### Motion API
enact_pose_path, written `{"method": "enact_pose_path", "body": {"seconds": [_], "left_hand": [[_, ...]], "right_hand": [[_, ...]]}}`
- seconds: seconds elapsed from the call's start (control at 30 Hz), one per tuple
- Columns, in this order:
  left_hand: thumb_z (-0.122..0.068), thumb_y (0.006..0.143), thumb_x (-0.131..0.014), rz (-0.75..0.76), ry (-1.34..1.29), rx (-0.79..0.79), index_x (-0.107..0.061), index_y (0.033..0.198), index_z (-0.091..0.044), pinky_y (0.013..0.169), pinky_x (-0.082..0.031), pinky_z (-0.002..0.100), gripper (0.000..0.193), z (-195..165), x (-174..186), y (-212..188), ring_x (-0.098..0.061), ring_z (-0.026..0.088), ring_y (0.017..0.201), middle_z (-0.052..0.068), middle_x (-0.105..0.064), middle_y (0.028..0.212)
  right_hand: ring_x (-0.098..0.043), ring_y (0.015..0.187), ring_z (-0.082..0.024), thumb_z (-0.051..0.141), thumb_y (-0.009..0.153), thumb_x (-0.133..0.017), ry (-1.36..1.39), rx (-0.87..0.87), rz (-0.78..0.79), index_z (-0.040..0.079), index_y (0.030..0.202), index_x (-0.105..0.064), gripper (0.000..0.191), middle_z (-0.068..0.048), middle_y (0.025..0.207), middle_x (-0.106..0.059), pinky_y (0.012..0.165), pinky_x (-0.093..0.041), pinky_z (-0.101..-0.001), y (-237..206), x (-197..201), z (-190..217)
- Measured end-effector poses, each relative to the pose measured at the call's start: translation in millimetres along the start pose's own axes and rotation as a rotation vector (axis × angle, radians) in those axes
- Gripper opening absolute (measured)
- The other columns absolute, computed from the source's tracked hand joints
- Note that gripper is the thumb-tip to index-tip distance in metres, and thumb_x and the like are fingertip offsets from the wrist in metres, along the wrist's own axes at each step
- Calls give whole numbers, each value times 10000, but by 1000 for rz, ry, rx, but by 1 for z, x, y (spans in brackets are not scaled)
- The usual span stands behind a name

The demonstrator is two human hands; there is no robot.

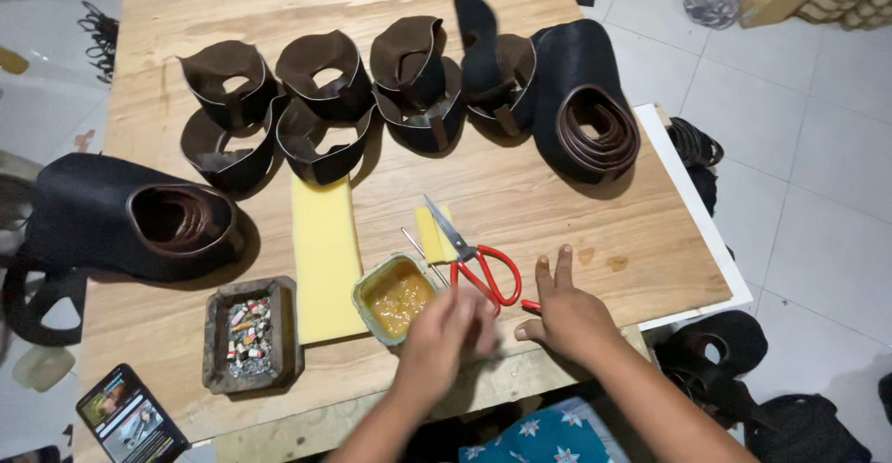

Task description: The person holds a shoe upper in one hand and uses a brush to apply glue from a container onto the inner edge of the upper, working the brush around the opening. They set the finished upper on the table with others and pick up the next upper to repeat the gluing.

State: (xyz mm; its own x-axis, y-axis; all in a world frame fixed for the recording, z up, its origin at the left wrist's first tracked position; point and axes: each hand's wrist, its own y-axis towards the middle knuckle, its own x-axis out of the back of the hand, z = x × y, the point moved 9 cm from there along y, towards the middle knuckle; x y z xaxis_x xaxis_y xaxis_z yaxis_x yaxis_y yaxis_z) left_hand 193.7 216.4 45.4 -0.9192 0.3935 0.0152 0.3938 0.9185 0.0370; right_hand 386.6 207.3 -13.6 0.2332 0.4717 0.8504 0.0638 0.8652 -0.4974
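Both hands hover low over the near edge of the wooden desk [520,194]. The left hand [444,333] is blurred, its fingers curled together just right of a small tub of amber paste [397,301]; whether it pinches anything cannot be told. The right hand [565,310] rests flat on the desk with its fingers spread, two of them pointing away from the person, and something small and red shows at its thumb, too hidden to name. Between and just beyond the two hands lie red-handled scissors [478,259], blades open and angled away, their tips crossing a small yellow foam piece [432,234], with a thin metal needle-like tool [413,243] beside it. Left of the left hand, past the tub, a long yellow foam strip [323,254] lies flat, and further left sits a dark rectangular tray of small scraps [251,333]. A phone [130,417] lies at the near-left corner. Well beyond the hands, dark brown leather shoe uppers [325,101] stand in rows, flanked by two black uppers holding coiled brown straps [595,129].
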Motion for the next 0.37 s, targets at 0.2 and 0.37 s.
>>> {"method": "enact_pose_path", "body": {"seconds": [0.2, 0.37], "left_hand": [[-201, 956, -645, -83, 432, 8, -672, 865, -29, 629, -513, 363, 196, 36, 28, -61, -638, 233, 670, 121, -671, 745], [-248, 904, -681, -118, 375, 132, -665, 839, -29, 617, -521, 369, 229, 55, 36, -59, -646, 246, 626, 141, -673, 686]], "right_hand": [[-650, 1073, -463, 554, 678, -867, -43, 51, -55, -21, 1545, -289, 1190, -434, 1538, -164, 840, -581, -463, 0, 3, 0], [-728, 960, -396, 413, 869, -764, 105, -26, -401, 155, 1094, -661, 358, -175, 1064, -759, 860, -560, -502, 21, 85, -17]]}}
